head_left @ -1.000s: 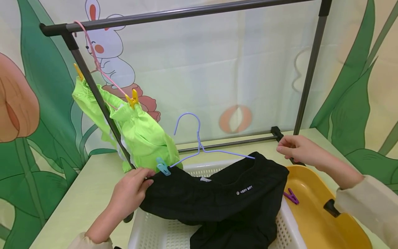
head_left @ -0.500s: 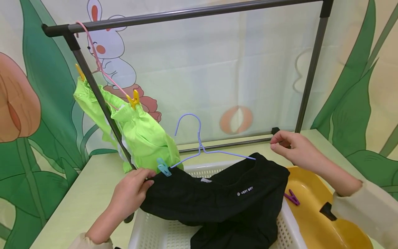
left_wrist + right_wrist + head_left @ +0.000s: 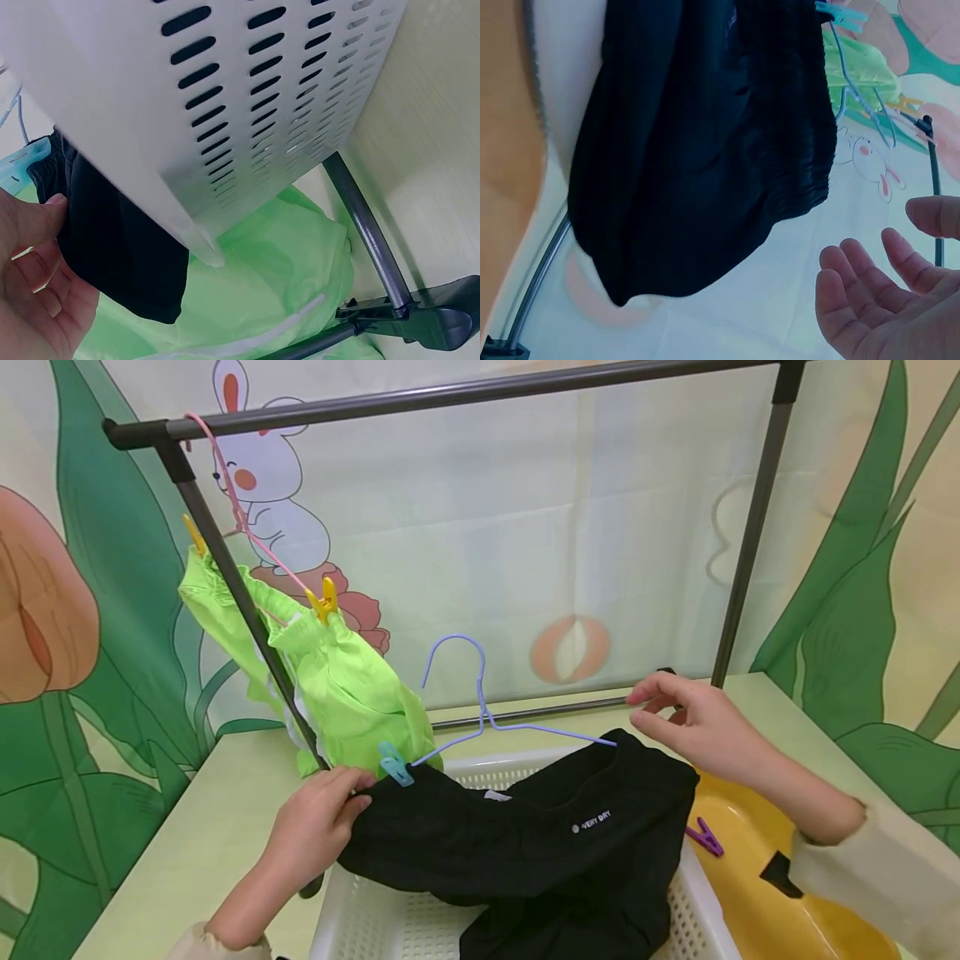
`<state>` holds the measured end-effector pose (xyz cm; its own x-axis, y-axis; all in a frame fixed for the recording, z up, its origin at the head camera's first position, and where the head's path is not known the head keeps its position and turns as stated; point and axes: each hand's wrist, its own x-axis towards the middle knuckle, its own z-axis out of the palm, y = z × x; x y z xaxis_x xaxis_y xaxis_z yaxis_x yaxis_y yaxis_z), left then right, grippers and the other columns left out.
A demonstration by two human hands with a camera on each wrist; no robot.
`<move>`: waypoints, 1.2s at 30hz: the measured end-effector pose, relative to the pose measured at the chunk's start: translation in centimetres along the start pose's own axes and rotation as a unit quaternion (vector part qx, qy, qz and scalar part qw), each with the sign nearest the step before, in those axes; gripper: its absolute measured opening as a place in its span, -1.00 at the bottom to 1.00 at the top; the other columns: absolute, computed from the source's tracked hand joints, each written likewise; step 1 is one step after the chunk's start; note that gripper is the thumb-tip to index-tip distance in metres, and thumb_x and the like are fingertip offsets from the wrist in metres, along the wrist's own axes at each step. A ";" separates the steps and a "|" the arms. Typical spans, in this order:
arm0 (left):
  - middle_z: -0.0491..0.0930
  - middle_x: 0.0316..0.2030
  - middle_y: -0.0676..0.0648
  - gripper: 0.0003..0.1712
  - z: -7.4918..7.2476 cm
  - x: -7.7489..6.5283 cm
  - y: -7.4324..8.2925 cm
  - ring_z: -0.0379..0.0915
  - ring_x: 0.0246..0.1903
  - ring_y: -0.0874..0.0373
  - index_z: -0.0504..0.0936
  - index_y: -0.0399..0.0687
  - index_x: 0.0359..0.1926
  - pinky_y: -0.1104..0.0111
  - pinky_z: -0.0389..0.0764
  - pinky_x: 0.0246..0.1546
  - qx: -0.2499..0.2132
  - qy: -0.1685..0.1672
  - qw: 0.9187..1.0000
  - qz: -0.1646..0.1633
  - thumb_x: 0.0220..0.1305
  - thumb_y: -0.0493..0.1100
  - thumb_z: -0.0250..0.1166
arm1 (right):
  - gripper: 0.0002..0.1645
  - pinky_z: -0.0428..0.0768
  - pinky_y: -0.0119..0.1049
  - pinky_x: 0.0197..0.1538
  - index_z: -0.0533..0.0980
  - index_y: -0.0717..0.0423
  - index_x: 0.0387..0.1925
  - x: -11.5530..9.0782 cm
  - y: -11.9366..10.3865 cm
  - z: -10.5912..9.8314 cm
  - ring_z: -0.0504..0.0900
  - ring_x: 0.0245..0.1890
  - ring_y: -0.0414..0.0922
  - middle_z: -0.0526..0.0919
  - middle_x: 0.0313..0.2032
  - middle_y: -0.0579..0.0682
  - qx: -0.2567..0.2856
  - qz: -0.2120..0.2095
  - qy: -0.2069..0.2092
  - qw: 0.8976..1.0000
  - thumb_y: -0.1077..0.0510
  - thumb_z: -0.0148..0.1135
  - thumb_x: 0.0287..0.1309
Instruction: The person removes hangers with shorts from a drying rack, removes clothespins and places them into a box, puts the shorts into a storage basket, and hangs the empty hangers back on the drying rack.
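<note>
Black shorts (image 3: 525, 852) with white "VERY DRY" lettering lie spread over a white basket. A lilac wire hanger (image 3: 483, 693) stands in their waistband, hook upward, and a teal clothespin (image 3: 396, 766) is clipped at its left end. My left hand (image 3: 318, 818) pinches the left side of the waistband beside this clothespin; in the left wrist view its thumb presses the black fabric. Near the right end of the hanger, my right hand (image 3: 690, 722) is apart from the shorts with nothing in it. Its fingers are spread and relaxed in the right wrist view.
The white basket (image 3: 517, 757) stands under a dark metal rack (image 3: 480, 389). Lime-green shorts (image 3: 352, 693) hang at its left from a pink hanger (image 3: 266, 553) with yellow clothespins (image 3: 326, 600). A yellow tub (image 3: 757, 835) holding a purple clothespin (image 3: 707, 837) is at the right.
My right hand has moved left, closer to the right end of the hanger, and its fingers have spread apart. My left hand keeps its pinch on the shorts.
</note>
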<state>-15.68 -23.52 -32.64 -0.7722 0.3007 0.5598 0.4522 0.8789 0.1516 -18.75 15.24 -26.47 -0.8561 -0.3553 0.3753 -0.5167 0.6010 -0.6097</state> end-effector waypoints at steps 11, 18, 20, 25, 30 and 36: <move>0.53 -0.44 0.05 -0.79 -0.1 -0.1 0.0 0.46 -0.38 0.15 0.53 -0.06 -0.39 0.28 0.48 -0.41 0.001 0.005 1.000 0.006 -0.08 -0.38 0.31 | -0.78 0.46 -0.39 -0.18 0.47 0.09 -0.16 -0.1 -1.8 0.8 0.47 -0.19 -0.23 0.57 -0.21 -0.05 0.026 -0.037 -0.030 0.999 0.14 0.11 0.13; 0.53 -0.45 0.05 -0.79 0.0 -0.2 -0.1 0.47 -0.38 0.14 0.53 -0.06 -0.39 0.28 0.48 -0.40 0.002 0.006 1.000 0.007 -0.08 -0.38 0.32 | -0.78 0.49 -0.41 -0.19 0.49 0.11 -0.18 0.2 -2.4 1.6 0.46 -0.18 -0.28 0.57 -0.21 -0.05 0.039 -0.088 -0.026 0.995 0.21 0.15 0.09; 0.54 -0.45 0.04 -0.79 0.0 -0.2 -0.1 0.47 -0.38 0.14 0.53 -0.06 -0.39 0.28 0.48 -0.40 0.001 0.005 1.000 0.007 -0.08 -0.38 0.32 | -0.79 0.51 -0.38 -0.19 0.49 0.11 -0.18 0.2 -2.5 1.8 0.46 -0.17 -0.27 0.57 -0.20 -0.05 0.038 -0.101 -0.026 0.994 0.23 0.16 0.08; 0.54 -0.44 0.04 -0.80 -0.1 -0.2 -0.2 0.47 -0.38 0.13 0.54 -0.06 -0.38 0.28 0.48 -0.39 0.001 0.004 1.000 0.007 -0.07 -0.38 0.31 | -0.77 0.52 -0.30 -0.18 0.48 0.09 -0.19 0.5 -2.7 2.2 0.48 -0.13 -0.21 0.57 -0.15 -0.04 0.023 -0.129 -0.026 0.991 0.25 0.17 0.05; 0.54 -0.44 0.04 -0.79 -0.1 -0.2 -0.2 0.47 -0.38 0.13 0.54 -0.06 -0.38 0.28 0.48 -0.39 0.001 0.007 1.000 0.010 -0.08 -0.38 0.31 | -0.77 0.51 -0.25 -0.14 0.46 0.07 -0.18 0.7 -3.1 2.8 0.47 -0.08 -0.19 0.54 -0.09 -0.04 0.008 -0.149 -0.033 0.988 0.23 0.18 0.05; 0.54 -0.44 0.04 -0.80 -0.1 -0.2 -0.2 0.47 -0.38 0.13 0.54 -0.06 -0.38 0.28 0.48 -0.39 0.001 0.006 1.000 0.010 -0.07 -0.37 0.31 | -0.72 0.46 -0.20 -0.06 0.46 0.08 -0.15 1.1 -4.1 3.8 0.45 -0.01 -0.16 0.52 -0.05 -0.05 -0.017 -0.181 -0.044 0.982 0.18 0.20 0.04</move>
<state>-15.58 -23.76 -32.66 -0.7571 0.3146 0.5726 0.4674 0.8731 0.1384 -17.58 9.71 -26.21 -0.6142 -0.6095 0.5012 -0.7884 0.4471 -0.4225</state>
